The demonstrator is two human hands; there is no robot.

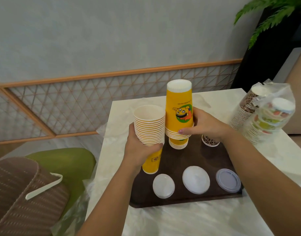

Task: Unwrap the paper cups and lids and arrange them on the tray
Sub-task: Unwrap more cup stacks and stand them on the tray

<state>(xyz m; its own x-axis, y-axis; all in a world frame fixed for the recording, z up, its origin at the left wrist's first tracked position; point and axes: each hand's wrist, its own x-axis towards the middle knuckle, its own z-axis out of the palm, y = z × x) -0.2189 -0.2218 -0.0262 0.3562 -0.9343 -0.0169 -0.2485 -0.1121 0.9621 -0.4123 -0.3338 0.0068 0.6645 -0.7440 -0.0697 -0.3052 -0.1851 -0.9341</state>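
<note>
Both forearms are bare, with no sleeves in view. The right hand [206,125] has pale pink polish on its thumbnail.

The left hand [143,150] covers the middle of its cup stack [150,126], so the print there reads only "HEY". The right hand [204,125] hides part of the leopard cup [211,142] and the back of the inverted stack [179,113], whose small lettering is too small to read. Plastic [272,106] blurs the wrapped stacks at the surface's right edge. The plant [272,16] is cut off at the top.
</note>
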